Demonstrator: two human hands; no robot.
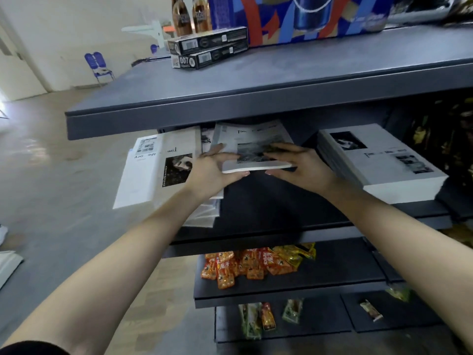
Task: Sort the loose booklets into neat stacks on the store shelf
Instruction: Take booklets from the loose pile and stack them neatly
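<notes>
Both hands grip a thin bundle of booklets point(256, 152) above the middle shelf point(268, 208). The left hand point(217, 167) is at the bundle's 8 o'clock and the right hand point(299, 162) at 4, with fingers point(279, 149) on top and thumbs beneath. The bundle's long axis seems to run 12 to 6. The neat stack point(384, 162) lies at 3 o'clock, nearer the right hand, and the loose booklets point(158, 172) lie at 9.

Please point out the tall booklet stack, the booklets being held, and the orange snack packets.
Tall booklet stack point(384, 156): head view, top cover.
Held booklets point(252, 139): head view, top cover.
Orange snack packets point(245, 267): head view, pile's middle.
</notes>
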